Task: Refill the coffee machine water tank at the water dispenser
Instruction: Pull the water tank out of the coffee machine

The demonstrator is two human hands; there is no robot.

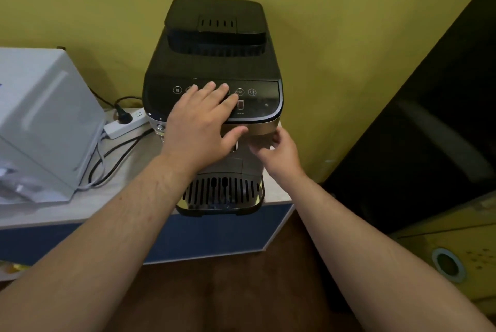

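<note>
Both my bare forearms reach forward over the brown floor (241,291). Just past my wrists, below both hands, the slotted black drip tray (222,193) sits at the foot of the black coffee machine with its silver front band (214,63), which stands on the pale counter with a blue front panel (214,232).

My right hand (279,150) is at the machine's right front corner, under the silver band; its fingers curl loosely toward the front face, not closed on anything, and I cannot tell whether the tips touch it. My left hand (200,122) lies flat and spread on the glossy black touch panel (257,98), fingers apart over the row of round icons, thumb hanging down over the silver band. It grips nothing.

I cannot make out the water tank as a separate part; beyond my left fingertips the machine's top carries a black ribbed lid (217,28).

Left of my left hand, a white power strip (126,123) with a black plug lies on the counter, cables trailing toward a white boxy appliance (45,122). Right of my right hand rises a dark panel (429,130). Behind everything stands the yellow-green wall (349,23).
</note>
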